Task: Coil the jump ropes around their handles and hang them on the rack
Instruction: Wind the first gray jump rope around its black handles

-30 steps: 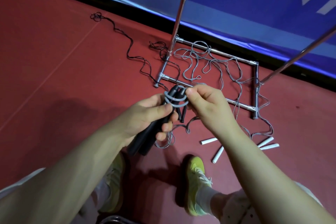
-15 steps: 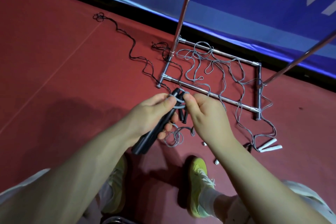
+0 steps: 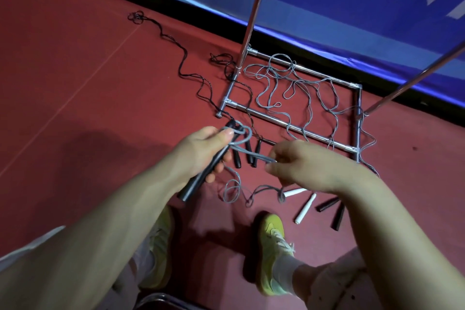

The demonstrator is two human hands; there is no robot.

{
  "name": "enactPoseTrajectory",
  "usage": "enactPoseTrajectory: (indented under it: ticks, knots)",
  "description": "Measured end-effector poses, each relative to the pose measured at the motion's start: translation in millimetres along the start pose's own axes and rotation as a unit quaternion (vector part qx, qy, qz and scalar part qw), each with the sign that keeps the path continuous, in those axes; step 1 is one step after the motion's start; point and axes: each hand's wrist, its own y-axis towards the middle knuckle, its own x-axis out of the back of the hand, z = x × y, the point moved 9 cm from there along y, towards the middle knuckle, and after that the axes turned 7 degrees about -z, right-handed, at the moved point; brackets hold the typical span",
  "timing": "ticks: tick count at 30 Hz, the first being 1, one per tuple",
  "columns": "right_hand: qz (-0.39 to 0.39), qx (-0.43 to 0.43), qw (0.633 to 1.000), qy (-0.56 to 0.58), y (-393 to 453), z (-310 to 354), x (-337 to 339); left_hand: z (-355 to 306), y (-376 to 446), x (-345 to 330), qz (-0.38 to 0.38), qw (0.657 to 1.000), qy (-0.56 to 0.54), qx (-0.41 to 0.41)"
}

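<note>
At the bottom of the frame our two yellow shoes (image 3: 273,251) stand on the red floor (image 3: 75,83), and any slack that drops there could catch underfoot. Just above, left of centre, our left hand (image 3: 201,151) has its fingers curled round the black handles (image 3: 208,163), the thumb pressing down the one grey loop that sits at their top end. Right of centre, our right hand (image 3: 302,166) pinches the grey rope (image 3: 254,155) between curled fingertips and draws it out sideways from the handles. We judge the coil barely begun: a single turn, loose, which may slide off the handle tips if the thumb lifts or the pull goes slack. Below the right hand the same rope hangs in small curls that look ready to knot as they are drawn up. Beyond, in the middle of the frame, the rest of the grey rope lies tangled over and through the rack's base bars (image 3: 289,126); a hard pull could snag it on a bar or a joint and tug the rack. A loose black rope (image 3: 186,63) trails off to the upper left, and spare black handles lie by the near bar, where they might get dragged along. White handles (image 3: 305,209) and dark handles (image 3: 332,209) lie at lower right.
</note>
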Motion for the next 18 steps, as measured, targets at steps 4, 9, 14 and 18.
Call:
enactPoseTrajectory:
  ticks: [4, 9, 14, 18]
  knots:
    - [-0.067, 0.031, 0.996, 0.039, -5.0, 5.9, 23.4, 2.4, 3.6, 3.3, -0.004, 1.0, 0.028, -0.004]
    - [-0.064, 0.121, 0.984, 0.116, -14.4, 30.1, 31.2, 5.2, -2.8, -13.8, 0.056, 0.993, 0.108, -0.002]
    - [-0.045, 0.136, 0.977, 0.159, -7.0, 32.2, 25.7, 17.2, -16.3, -36.5, 0.14, 0.981, 0.133, 0.005]
    - [-0.055, 0.146, 0.96, 0.231, -2.8, 31.1, 28.4, 15.4, -24.1, -47.4, 0.194, 0.976, 0.095, 0.012]
